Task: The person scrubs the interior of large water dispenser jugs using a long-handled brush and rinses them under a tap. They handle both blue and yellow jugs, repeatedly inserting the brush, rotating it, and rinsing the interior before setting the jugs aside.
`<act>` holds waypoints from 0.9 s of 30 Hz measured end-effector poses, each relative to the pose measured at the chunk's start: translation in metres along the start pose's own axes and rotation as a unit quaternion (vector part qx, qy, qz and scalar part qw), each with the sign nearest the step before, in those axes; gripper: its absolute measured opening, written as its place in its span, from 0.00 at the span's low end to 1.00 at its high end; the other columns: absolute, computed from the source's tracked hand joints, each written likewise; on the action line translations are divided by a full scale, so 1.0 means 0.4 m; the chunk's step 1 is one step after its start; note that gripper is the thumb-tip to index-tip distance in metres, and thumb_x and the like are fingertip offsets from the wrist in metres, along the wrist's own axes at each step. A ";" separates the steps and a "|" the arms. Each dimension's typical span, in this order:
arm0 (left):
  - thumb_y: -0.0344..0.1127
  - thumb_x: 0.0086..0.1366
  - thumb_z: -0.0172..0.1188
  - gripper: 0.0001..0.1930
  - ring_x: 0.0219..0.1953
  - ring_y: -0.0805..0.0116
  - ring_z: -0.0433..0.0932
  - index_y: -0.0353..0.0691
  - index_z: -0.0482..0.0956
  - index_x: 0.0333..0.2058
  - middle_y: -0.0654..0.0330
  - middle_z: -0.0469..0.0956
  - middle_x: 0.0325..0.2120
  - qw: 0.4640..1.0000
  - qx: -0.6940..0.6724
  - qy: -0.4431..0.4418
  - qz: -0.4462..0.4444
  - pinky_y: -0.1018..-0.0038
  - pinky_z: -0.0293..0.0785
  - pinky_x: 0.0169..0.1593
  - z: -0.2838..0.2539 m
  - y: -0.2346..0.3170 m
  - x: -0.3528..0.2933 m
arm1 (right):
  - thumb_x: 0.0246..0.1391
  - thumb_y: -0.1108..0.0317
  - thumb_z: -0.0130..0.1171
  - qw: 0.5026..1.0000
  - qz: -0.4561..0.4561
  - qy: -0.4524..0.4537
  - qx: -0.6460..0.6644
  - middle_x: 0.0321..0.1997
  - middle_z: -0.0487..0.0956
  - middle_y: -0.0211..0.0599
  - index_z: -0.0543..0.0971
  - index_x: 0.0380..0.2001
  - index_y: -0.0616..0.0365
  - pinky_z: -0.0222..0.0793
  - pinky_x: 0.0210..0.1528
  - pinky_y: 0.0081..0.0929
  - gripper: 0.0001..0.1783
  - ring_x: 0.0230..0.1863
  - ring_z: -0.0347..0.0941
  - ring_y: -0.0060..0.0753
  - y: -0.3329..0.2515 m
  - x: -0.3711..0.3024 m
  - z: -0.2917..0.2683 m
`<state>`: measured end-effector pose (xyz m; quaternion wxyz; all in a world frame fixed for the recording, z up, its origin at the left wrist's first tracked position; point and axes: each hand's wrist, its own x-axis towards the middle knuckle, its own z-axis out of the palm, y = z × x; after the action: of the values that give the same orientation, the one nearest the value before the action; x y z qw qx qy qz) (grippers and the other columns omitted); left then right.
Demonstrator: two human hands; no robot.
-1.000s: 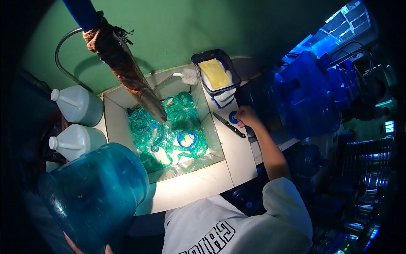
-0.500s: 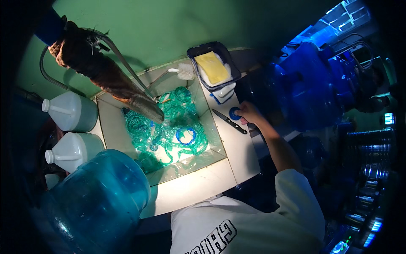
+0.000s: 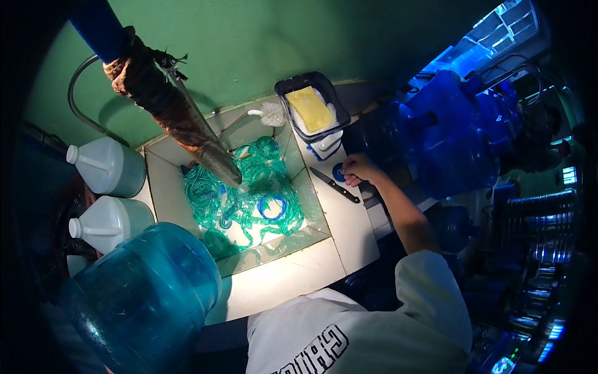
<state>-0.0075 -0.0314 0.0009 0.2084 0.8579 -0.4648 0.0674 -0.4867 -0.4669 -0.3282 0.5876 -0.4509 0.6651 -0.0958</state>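
At the right side of the tiled basin, my right hand is closed, its fingertips at the right edge of a round blue cap on the white ledge. Just in front of the cap lies a knife with a black handle, its blade pointing away to the left. My left hand does not show. Inside the basin is a tangle of green translucent plastic strips, with a blue ring among them.
A large blue water jug stands at the lower left, beside two white plastic jugs. A cloth-wrapped pipe hangs over the basin. Behind my hand sit a dark tub with a yellow sponge and several blue bottles.
My right hand has turned slightly, its fingers drawn closer together beside the blue cap. The whole view has shifted a little.
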 end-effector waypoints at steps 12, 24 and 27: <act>0.59 0.41 0.77 0.58 0.59 0.42 0.70 0.26 0.62 0.63 0.36 0.69 0.58 1.000 0.010 0.005 -0.029 0.53 0.64 0.62 0.002 0.000 -0.004 | 0.48 0.67 0.73 0.986 0.040 -0.022 -0.159 0.21 0.77 0.44 0.71 0.31 0.63 0.78 0.17 0.33 0.19 0.16 0.77 0.34 -0.027 0.029 -0.028; 0.61 0.42 0.77 0.58 0.58 0.44 0.71 0.27 0.63 0.64 0.38 0.69 0.58 0.999 0.026 0.024 0.025 0.54 0.65 0.61 0.003 -0.023 -0.013 | 0.54 0.70 0.67 0.989 0.004 0.012 -0.146 0.25 0.78 0.44 0.70 0.37 0.63 0.79 0.19 0.30 0.16 0.21 0.79 0.32 -0.013 0.001 0.001; 0.62 0.42 0.76 0.57 0.58 0.44 0.71 0.28 0.64 0.64 0.39 0.70 0.57 0.999 -0.006 0.021 0.027 0.54 0.66 0.61 -0.003 -0.026 -0.006 | 0.52 0.66 0.69 0.990 -0.021 0.022 -0.139 0.24 0.77 0.41 0.72 0.38 0.63 0.79 0.19 0.31 0.18 0.20 0.78 0.31 -0.009 -0.013 0.003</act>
<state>-0.0003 -0.0240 -0.0017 0.2209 0.8420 -0.4841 0.0884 -0.4845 -0.4646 -0.3226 0.5021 -0.5399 0.6752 -0.0245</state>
